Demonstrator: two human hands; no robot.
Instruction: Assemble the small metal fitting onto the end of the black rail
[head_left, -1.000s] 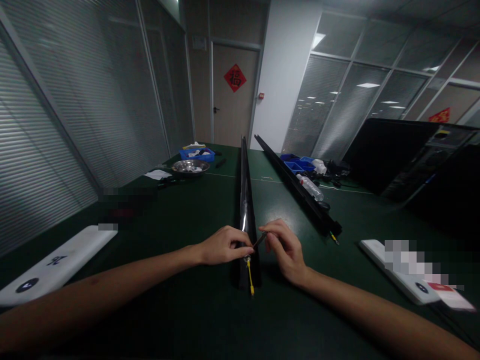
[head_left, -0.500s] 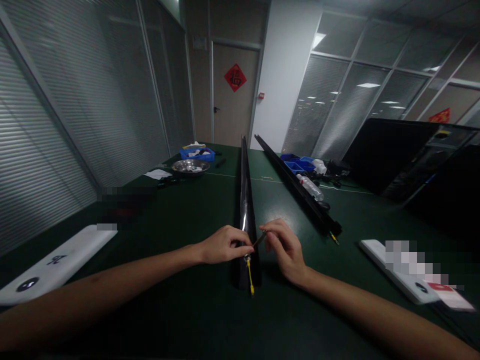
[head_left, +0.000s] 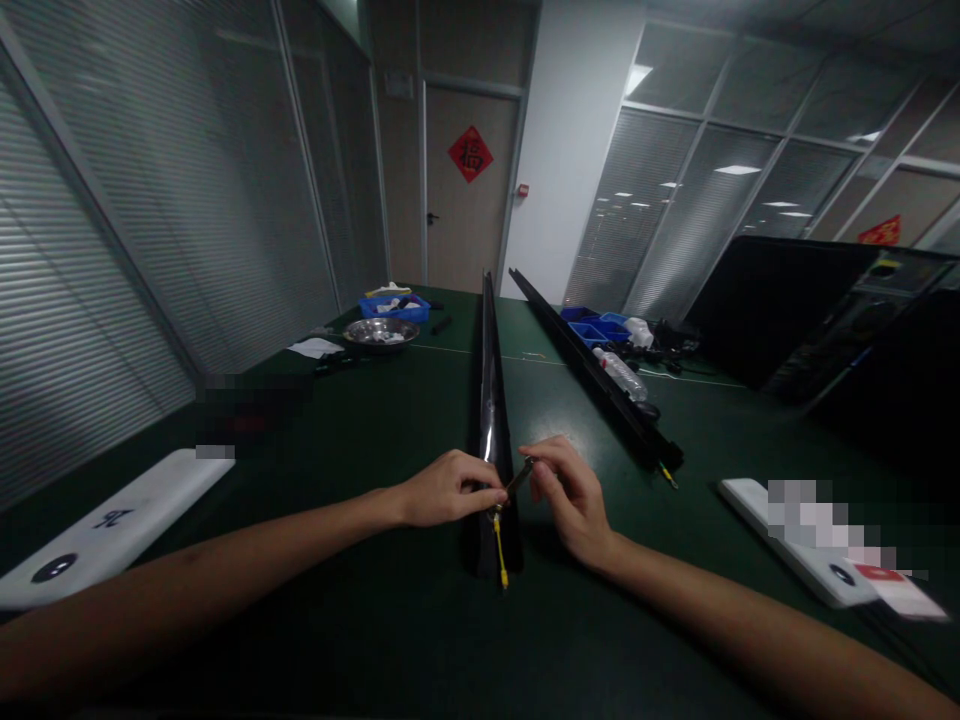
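1. Green tabletop (head_left: 360,430); 12 straight ahead of wearer.
2. 12 o'clock: long black channel bar (head_left: 491,395), running lengthwise.
3. 1 o'clock: second black bar (head_left: 589,366), slanted. Just right of it: clear plastic bottle (head_left: 624,377) on its side, blue bins (head_left: 589,334).
4. 11 o'clock: metal bowl (head_left: 381,347), white sheet (head_left: 316,349); blue basket (head_left: 409,315) farther out.
5. 10 o'clock: white oblong device (head_left: 142,510). Similar white unit (head_left: 787,550) at 2.

The left forearm (head_left: 292,540) and right forearm (head_left: 712,600) are slim, bare along their whole visible length, each narrowing toward the wrist. A small, blurry mark (head_left: 192,557) shows on the left one. Left hand (head_left: 452,490) and right hand (head_left: 576,498) are bare too, with slender fingers (head_left: 551,456).
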